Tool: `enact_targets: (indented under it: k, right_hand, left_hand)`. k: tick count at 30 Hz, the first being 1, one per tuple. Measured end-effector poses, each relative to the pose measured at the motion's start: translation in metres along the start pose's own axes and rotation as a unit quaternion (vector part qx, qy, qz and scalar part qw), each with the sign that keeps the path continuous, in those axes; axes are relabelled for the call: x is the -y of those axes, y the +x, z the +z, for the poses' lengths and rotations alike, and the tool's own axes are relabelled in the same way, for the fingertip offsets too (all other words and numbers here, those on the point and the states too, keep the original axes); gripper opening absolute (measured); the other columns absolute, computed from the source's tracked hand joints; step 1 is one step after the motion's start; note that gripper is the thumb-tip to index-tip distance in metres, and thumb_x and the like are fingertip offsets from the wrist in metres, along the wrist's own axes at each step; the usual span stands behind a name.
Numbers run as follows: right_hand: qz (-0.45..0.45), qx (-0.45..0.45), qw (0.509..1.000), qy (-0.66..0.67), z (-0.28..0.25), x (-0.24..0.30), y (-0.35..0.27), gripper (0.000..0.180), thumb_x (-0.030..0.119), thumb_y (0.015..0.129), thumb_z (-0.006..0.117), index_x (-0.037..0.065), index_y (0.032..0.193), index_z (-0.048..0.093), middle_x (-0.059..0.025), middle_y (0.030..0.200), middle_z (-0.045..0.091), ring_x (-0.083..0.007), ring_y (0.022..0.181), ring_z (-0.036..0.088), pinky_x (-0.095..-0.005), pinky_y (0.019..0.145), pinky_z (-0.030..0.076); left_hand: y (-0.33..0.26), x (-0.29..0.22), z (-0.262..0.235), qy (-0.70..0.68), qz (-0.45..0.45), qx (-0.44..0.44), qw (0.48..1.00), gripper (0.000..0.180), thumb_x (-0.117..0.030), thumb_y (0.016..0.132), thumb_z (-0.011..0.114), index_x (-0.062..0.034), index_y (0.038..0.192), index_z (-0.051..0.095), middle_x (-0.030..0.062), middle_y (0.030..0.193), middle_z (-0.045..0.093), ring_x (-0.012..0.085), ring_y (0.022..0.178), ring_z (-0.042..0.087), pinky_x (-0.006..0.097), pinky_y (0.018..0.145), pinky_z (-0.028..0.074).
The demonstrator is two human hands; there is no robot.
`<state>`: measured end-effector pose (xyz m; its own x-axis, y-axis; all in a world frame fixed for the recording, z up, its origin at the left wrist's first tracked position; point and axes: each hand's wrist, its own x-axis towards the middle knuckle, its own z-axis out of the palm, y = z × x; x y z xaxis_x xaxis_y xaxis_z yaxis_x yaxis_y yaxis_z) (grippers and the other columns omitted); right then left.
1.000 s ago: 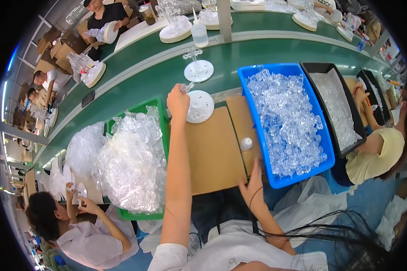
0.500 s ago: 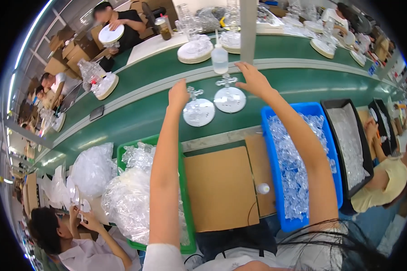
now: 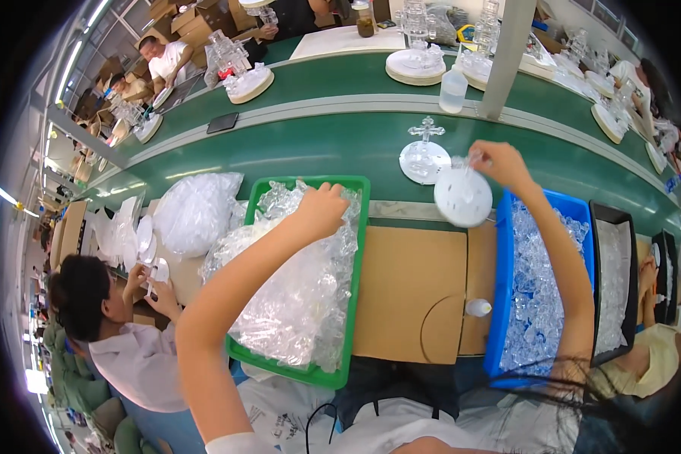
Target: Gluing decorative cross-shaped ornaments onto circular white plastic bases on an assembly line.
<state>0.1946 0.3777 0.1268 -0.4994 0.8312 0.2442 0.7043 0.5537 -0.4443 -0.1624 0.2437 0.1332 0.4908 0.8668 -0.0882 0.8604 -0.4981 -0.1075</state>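
Observation:
My right hand (image 3: 501, 165) pinches the clear plastic cross (image 3: 469, 161) joined to a white round disc (image 3: 463, 197). That disc is held tilted near the bench's front edge. Just behind it, to the left, a second white disc (image 3: 424, 163) lies on the green bench with a clear cross (image 3: 427, 129) at its far side. My left hand (image 3: 321, 209) reaches into the far end of a green crate (image 3: 346, 333) filled with clear plastic pieces (image 3: 284, 200) and film-wrapped bundles (image 3: 295, 287). Its fingers curl down among the pieces; what they grip is hidden.
A blue crate (image 3: 505, 265) of clear pieces stands at right, beside a black tray (image 3: 632, 295). Between the crates lies brown cardboard (image 3: 408, 295) with a small white bottle (image 3: 477, 307). A squeeze bottle (image 3: 453, 89) stands by a post (image 3: 507, 60). A co-worker (image 3: 121, 333) sits at left.
My left hand has moved from the bench back into the green crate. My right hand has taken hold of the right-hand disc's cross and drawn it nearer. The view has turned left.

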Motion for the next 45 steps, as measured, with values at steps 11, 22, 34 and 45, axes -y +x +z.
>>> enact_targets:
  k: [11, 22, 34, 45]
  right_hand:
    - [-0.112, 0.036, 0.991, -0.066, 0.040, 0.102, -0.089, 0.041, 0.020, 0.073, 0.070, 0.012, 0.110, 0.053, -0.0099, 0.096, 0.060, -0.0302, 0.093, 0.057, -0.0401, 0.076, 0.046]
    - [0.113, 0.077, 0.878, 0.459, -0.013, 0.202, -0.181, 0.036, 0.013, 0.085, 0.062, 0.008, 0.119, 0.053, -0.0088, 0.107, 0.061, -0.0155, 0.087, 0.061, -0.0280, 0.069, 0.048]
    - [0.145, 0.130, 0.838, 0.510, 0.038, 0.178, -0.193, 0.029, 0.019, 0.079, 0.071, 0.006, 0.103, 0.061, -0.0032, 0.089, 0.063, -0.0090, 0.079, 0.060, -0.0227, 0.069, 0.047]
    - [0.127, -0.026, 0.959, 0.251, 0.117, 0.137, -0.134, 0.028, 0.010, 0.068, 0.066, 0.003, 0.095, 0.063, -0.0137, 0.091, 0.065, -0.0237, 0.080, 0.065, -0.0299, 0.072, 0.052]
  left_hand:
    - [-0.016, -0.047, 0.011, 0.007, -0.024, 0.009, 1.000, 0.016, -0.008, 0.064, 0.066, -0.0043, 0.080, 0.065, 0.0149, 0.088, 0.061, 0.0305, 0.089, 0.058, 0.041, 0.074, 0.046]
    - [-0.105, -0.133, -0.068, -0.466, -0.039, -0.227, 0.854, 0.035, 0.003, 0.069, 0.069, -0.0045, 0.103, 0.065, 0.0114, 0.103, 0.064, 0.0237, 0.096, 0.060, 0.030, 0.084, 0.046]
    - [-0.078, -0.242, 0.061, -0.294, -0.127, -0.491, 0.810, 0.030, 0.008, 0.069, 0.065, -0.0028, 0.098, 0.063, 0.0169, 0.101, 0.060, 0.0310, 0.098, 0.058, 0.035, 0.084, 0.046]
    - [-0.043, -0.230, 0.117, -0.247, -0.238, -0.244, 0.907, 0.048, -0.024, 0.086, 0.056, -0.0023, 0.128, 0.045, 0.0237, 0.141, 0.029, 0.0381, 0.130, 0.030, 0.052, 0.104, 0.026]
